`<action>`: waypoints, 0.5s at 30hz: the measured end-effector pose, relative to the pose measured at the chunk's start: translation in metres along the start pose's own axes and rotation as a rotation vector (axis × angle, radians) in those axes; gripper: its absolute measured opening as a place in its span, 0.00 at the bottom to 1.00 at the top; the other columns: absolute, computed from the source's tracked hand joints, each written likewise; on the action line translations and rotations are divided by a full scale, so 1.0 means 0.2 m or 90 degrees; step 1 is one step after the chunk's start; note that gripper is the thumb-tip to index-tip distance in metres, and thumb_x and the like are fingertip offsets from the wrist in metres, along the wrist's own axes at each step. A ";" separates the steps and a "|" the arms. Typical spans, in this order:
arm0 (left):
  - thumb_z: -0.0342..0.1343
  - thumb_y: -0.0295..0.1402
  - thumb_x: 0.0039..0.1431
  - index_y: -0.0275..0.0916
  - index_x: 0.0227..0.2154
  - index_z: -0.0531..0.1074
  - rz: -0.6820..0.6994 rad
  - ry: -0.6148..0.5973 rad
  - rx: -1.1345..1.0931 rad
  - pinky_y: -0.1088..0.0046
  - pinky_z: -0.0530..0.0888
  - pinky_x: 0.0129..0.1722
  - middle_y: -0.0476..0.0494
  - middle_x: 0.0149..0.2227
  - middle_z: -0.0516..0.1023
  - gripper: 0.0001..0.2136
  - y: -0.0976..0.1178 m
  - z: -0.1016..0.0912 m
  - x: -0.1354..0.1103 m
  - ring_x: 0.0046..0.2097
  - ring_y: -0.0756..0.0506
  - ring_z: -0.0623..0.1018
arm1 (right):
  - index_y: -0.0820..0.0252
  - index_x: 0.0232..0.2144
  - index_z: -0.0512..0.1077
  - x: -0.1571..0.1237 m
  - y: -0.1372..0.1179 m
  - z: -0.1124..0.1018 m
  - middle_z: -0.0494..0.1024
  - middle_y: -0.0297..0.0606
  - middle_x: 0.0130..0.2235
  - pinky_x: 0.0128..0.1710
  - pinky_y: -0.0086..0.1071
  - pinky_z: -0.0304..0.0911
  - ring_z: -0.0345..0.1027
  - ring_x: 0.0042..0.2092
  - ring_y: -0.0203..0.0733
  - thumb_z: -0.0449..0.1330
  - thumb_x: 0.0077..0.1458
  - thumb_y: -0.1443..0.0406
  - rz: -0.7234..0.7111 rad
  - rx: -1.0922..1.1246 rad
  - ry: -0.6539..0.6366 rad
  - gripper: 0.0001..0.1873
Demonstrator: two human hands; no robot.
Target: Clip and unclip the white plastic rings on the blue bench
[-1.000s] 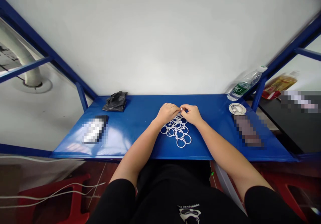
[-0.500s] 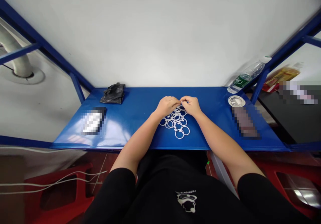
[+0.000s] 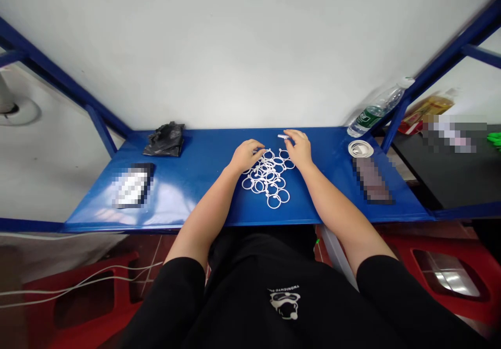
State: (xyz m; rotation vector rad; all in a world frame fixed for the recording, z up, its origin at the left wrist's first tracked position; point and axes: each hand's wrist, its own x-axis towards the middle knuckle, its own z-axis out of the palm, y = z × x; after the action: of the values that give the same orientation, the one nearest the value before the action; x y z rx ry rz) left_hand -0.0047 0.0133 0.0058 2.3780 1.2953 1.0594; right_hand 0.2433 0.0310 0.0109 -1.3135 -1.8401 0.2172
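The right hand (image 3: 299,148) has its grip closed on a small white piece (image 3: 283,136), pinched between thumb and fingertips at the 1 o'clock edge of a heap of white rings (image 3: 270,174). The left hand (image 3: 246,155) curls over the heap's 11 o'clock edge, thumb near the fingers; whether its grip holds a ring cannot be told. The rings lie flat and overlapping on the blue worktop (image 3: 211,182), between the forearms, with two spilling toward 6 o'clock. From the heap, a crumpled black plastic bag (image 3: 164,140) sits at 10 o'clock, its contents hidden, and a blurred dark-edged object (image 3: 133,184) at 9. A white coil (image 3: 354,149) lies at about 2:30, a blurred brownish object (image 3: 371,179) just beside it at 3. At 2 o'clock leans a capped clear bottle (image 3: 378,111) with a green label, its fill level unclear; beyond it, a container of yellow contents (image 3: 432,108) tilts outside the blue frame (image 3: 395,124)
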 end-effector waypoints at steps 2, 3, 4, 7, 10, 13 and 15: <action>0.60 0.37 0.70 0.40 0.45 0.83 0.030 -0.034 0.013 0.60 0.76 0.58 0.41 0.48 0.85 0.10 0.01 0.00 0.00 0.52 0.42 0.82 | 0.56 0.56 0.79 0.01 0.03 0.02 0.78 0.46 0.60 0.65 0.51 0.66 0.72 0.60 0.52 0.55 0.63 0.71 0.019 0.002 -0.029 0.23; 0.60 0.38 0.71 0.40 0.46 0.83 0.041 -0.049 0.020 0.59 0.75 0.59 0.41 0.49 0.85 0.10 0.02 0.01 0.00 0.53 0.41 0.82 | 0.57 0.55 0.80 0.01 0.04 0.02 0.78 0.46 0.59 0.63 0.49 0.67 0.73 0.59 0.52 0.56 0.61 0.72 0.026 0.002 -0.041 0.23; 0.60 0.38 0.71 0.41 0.47 0.83 0.048 -0.062 0.027 0.58 0.74 0.60 0.41 0.50 0.85 0.10 0.02 0.01 0.00 0.53 0.41 0.82 | 0.57 0.53 0.81 0.01 0.05 0.03 0.79 0.46 0.57 0.62 0.48 0.69 0.74 0.57 0.52 0.56 0.60 0.72 0.033 0.002 -0.048 0.22; 0.60 0.39 0.70 0.43 0.48 0.84 0.049 -0.092 0.044 0.56 0.75 0.60 0.41 0.53 0.85 0.11 0.02 0.02 -0.01 0.55 0.39 0.82 | 0.57 0.48 0.82 0.00 0.05 0.02 0.80 0.45 0.51 0.56 0.46 0.72 0.75 0.52 0.52 0.59 0.60 0.69 0.051 -0.009 -0.051 0.18; 0.61 0.39 0.69 0.44 0.48 0.85 0.051 -0.111 0.037 0.56 0.75 0.61 0.43 0.51 0.86 0.11 0.01 0.03 -0.01 0.55 0.39 0.82 | 0.57 0.45 0.83 0.00 0.06 0.02 0.82 0.45 0.46 0.53 0.47 0.72 0.75 0.49 0.53 0.62 0.61 0.65 0.060 -0.043 -0.068 0.13; 0.61 0.39 0.68 0.44 0.47 0.85 0.051 -0.120 0.024 0.57 0.76 0.60 0.43 0.50 0.87 0.11 0.02 0.03 -0.01 0.54 0.39 0.83 | 0.56 0.44 0.83 0.00 0.07 0.03 0.84 0.45 0.43 0.56 0.51 0.69 0.74 0.48 0.55 0.62 0.63 0.62 0.067 -0.094 -0.108 0.11; 0.61 0.39 0.69 0.44 0.45 0.86 0.056 -0.129 0.020 0.58 0.76 0.59 0.44 0.49 0.87 0.10 0.03 0.02 0.00 0.53 0.40 0.84 | 0.55 0.47 0.83 0.00 0.09 0.04 0.86 0.44 0.46 0.58 0.53 0.68 0.74 0.51 0.57 0.61 0.65 0.61 0.064 -0.094 -0.127 0.13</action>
State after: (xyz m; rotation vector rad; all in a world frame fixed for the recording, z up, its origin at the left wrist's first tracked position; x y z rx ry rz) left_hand 0.0016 0.0103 0.0051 2.5105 1.1559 0.7997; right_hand 0.2494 0.0417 -0.0036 -1.5355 -1.9897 0.2793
